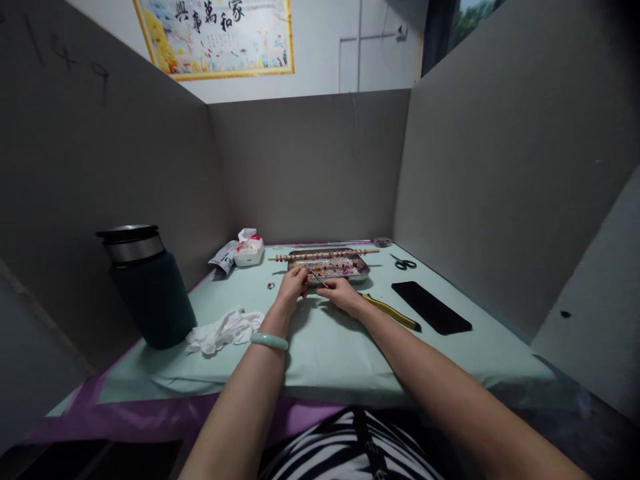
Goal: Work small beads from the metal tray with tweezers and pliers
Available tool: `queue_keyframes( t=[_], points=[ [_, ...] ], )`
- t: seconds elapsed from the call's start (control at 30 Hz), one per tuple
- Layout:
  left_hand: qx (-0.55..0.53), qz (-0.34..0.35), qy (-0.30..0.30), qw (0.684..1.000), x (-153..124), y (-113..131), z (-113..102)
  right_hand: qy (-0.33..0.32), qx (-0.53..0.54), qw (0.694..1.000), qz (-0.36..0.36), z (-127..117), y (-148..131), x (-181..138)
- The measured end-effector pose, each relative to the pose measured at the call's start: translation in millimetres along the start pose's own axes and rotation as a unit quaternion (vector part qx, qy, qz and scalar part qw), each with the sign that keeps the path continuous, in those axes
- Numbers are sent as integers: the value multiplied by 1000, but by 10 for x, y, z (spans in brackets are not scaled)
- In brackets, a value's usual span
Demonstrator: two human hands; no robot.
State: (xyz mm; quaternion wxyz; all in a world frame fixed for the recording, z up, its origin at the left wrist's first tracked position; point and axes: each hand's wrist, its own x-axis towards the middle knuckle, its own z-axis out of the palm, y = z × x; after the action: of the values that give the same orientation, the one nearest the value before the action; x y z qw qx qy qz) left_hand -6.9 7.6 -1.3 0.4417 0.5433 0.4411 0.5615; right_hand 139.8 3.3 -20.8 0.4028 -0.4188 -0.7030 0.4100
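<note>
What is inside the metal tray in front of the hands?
The metal tray holds a scatter of small beads, mostly pale with some red. A beaded wooden stick lies across its far rim. The tray's near edge is partly covered by the left hand and right hand.

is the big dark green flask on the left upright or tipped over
Upright: the dark green flask stands on its base on the pale green mat, its black lid level on top.

Both hands close together at the near edge of a metal tray (361, 273) of beads: left hand (293, 283) pinched on something small, right hand (341, 291) gripping a thin needle (317, 278).
</note>
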Motion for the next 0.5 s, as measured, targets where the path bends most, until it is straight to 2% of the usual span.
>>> queue_keyframes(
  t=[0.07, 0.2, 0.33, 0.5],
  points=[
    [75, 47, 17, 996, 28, -27, -2, 4, 16, 1000, 14, -5, 28, 15],
    [214, 127, 64, 966, 82, -76, -30, -3, 41, 998, 55, -12, 72, 41],
    [249, 117, 73, 959, 91, -83, -43, -18, 83, 993, 84, -11, 39, 32],
    [198, 77, 43, 976, 75, -70, -40, -53, 158, 979, 117, -20, -82, -28]
  ],
)
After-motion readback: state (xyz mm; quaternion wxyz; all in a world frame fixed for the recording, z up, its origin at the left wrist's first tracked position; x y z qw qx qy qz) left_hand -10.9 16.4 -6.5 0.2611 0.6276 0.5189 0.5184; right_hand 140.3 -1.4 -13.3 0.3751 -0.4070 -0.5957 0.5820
